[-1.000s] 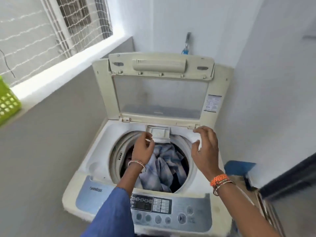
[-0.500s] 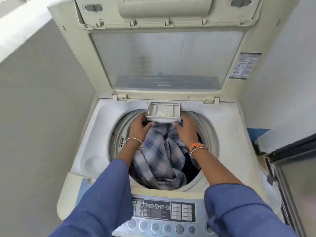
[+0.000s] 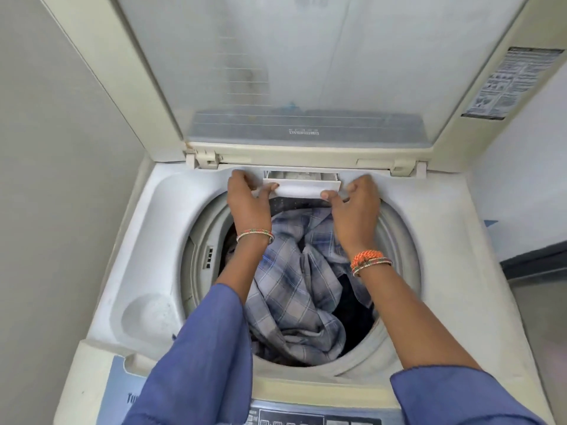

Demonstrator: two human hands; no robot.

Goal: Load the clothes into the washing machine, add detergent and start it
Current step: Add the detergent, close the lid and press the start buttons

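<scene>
A top-loading washing machine (image 3: pixel 159 228) stands with its lid (image 3: pixel 306 72) raised against the wall. A blue-grey checked garment (image 3: pixel 291 286) lies piled in the drum over darker clothes. At the back rim sits the white detergent drawer (image 3: pixel 302 186), pushed almost fully in, with only a thin strip of its tray showing. My left hand (image 3: pixel 248 199) grips its left corner, thumb on the front face. My right hand (image 3: pixel 356 207) grips the right corner the same way. Both forearms reach across the drum opening.
The control panel (image 3: pixel 306 417) runs along the near edge, partly under my blue sleeves. A round recess (image 3: pixel 150 314) sits in the deck at front left. A grey wall is close on the left, and a dark door frame (image 3: pixel 534 262) is on the right.
My head has moved closer and lower over the machine. Both hands went from under the pulled-out drawer to its front corners, and the drawer has slid back into the rim.
</scene>
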